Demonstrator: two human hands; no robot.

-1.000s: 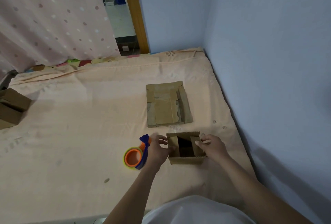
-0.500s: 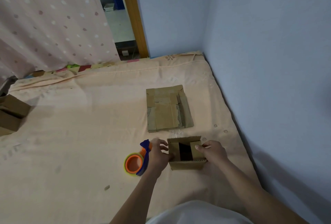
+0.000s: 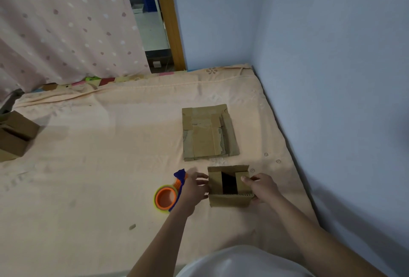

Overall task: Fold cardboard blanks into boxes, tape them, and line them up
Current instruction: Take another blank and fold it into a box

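Corrugated cardboard box (image 3: 230, 190), flaps half-closed, gripped by left hand (image 3: 194, 189) and right hand (image 3: 263, 188), flat blanks (image 3: 208, 132) beyond

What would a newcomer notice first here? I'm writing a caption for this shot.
Two hands, left hand and right hand, hold a half-folded box near the bed's right side, its top open. An orange tape dispenser lies just left of it; a stack of flat blanks lies beyond.

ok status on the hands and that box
Left hand and right hand grip the box sides. Top flaps half folded, untaped. Tape dispenser beside left hand, nothing blocking.
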